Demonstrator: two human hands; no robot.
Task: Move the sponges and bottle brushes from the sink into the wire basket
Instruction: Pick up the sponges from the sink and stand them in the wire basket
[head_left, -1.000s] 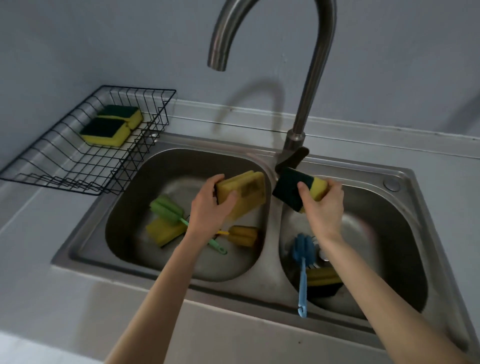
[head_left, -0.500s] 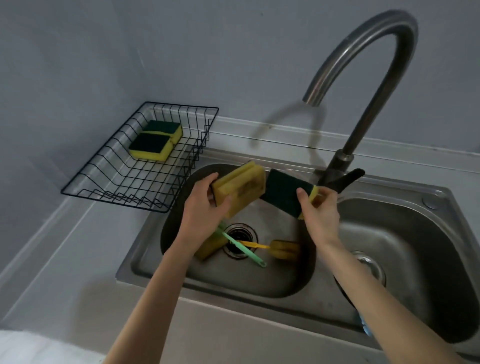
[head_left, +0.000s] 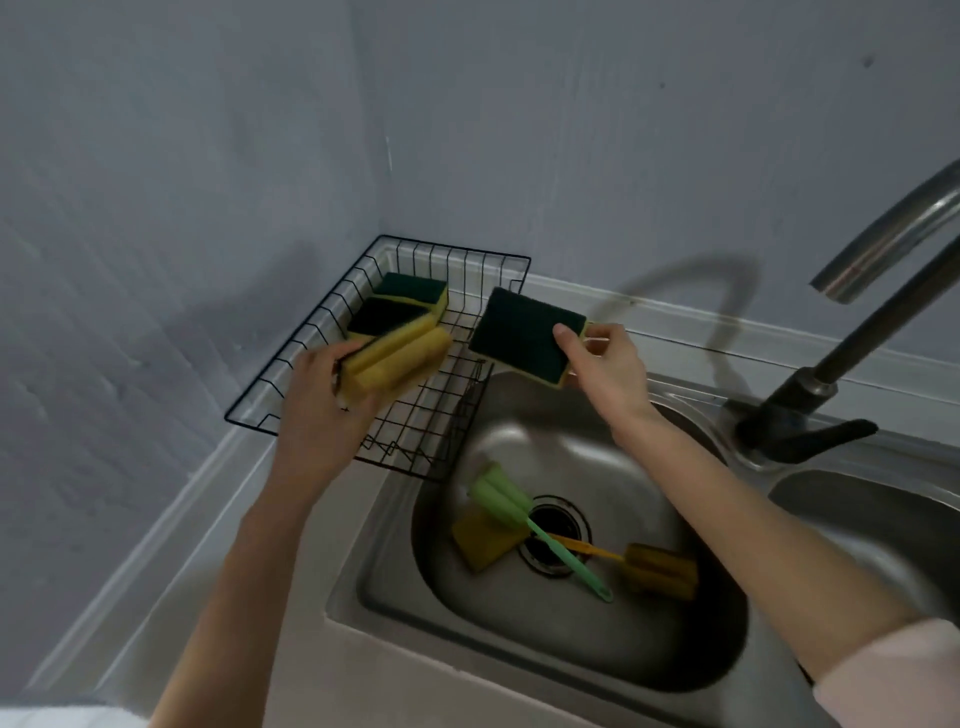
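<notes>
Over the black wire basket (head_left: 291, 374), where two green-topped sponges (head_left: 400, 304) lay, the left hand (head_left: 317, 410) gripped a ridged yellow sponge (head_left: 397, 358). The right hand (head_left: 605, 371) pinched a flat green-faced sponge (head_left: 524, 332). In the steel sink (head_left: 675, 670) lay a sponge (head_left: 480, 540), a green brush (head_left: 524, 512) and an orange brush (head_left: 657, 569).
</notes>
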